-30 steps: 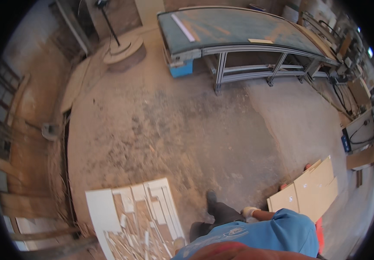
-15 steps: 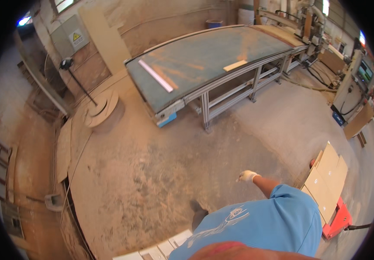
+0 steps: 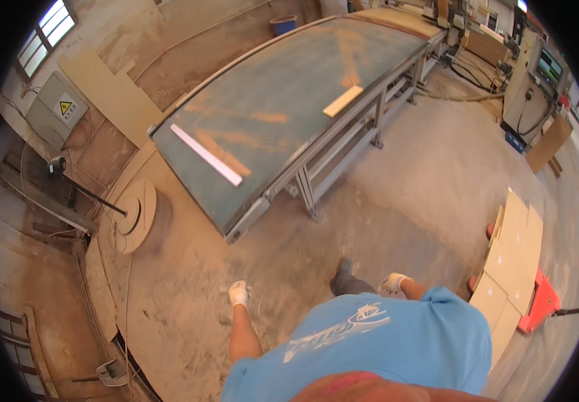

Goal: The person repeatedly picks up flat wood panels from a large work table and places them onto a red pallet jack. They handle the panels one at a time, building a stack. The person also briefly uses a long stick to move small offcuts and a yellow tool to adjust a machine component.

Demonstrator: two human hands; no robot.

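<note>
My left hand [image 3: 239, 293], in a white glove, hangs over the dusty floor with its fingers curled and nothing visible in them. It is below the near corner of a long conveyor table [image 3: 262, 141]. My right hand [image 3: 394, 284], also gloved, is low beside my blue shirt, partly hidden behind my arm; its fingers are blurred and I see nothing held. Neither hand touches anything. On the table's green belt lie a long, narrow whitish strip [image 3: 205, 155] and a shorter pale yellow board [image 3: 343, 101].
To the right, flat tan panels [image 3: 514, 248] are stacked on a red pallet jack [image 3: 539, 303]. A round stack of discs with a black rod [image 3: 132, 214] stands left of the table. A control cabinet with a screen [image 3: 534, 90] is at the far right. A cable [image 3: 128, 295] crosses the floor.
I have moved nearer to the conveyor table, which now appears larger and closer. My left hand has come into view. My right hand has drawn back nearer my body.
</note>
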